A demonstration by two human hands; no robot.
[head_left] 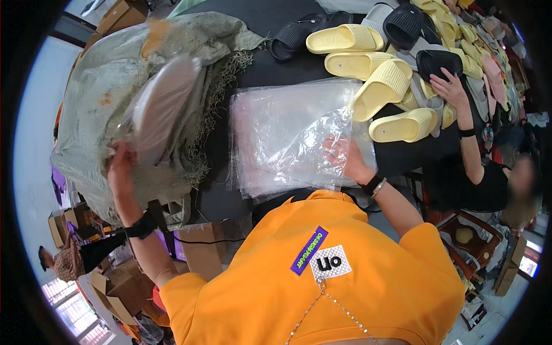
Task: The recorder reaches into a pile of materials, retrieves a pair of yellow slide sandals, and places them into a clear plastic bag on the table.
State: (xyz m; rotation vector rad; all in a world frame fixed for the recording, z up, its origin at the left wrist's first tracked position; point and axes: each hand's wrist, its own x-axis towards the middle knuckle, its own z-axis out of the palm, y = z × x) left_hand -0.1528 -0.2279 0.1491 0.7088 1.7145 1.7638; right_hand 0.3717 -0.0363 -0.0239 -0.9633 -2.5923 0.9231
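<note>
Apparently I'm setting a bagged slipper (163, 112) aside, ten o'clock; left hand (122, 161), right hand (348, 156): grips unclear; probably needing another clear bag (276, 132).

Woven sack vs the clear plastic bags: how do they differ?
Bulk: the woven sack is large and bulging; the clear plastic bags lie flat in a stack.
Look: the sack is dull grey-green; the bags are transparent and glossy.
Edge: the sack has a frayed fringe; the bags show no fraying.
Shared: both look creased.
</note>
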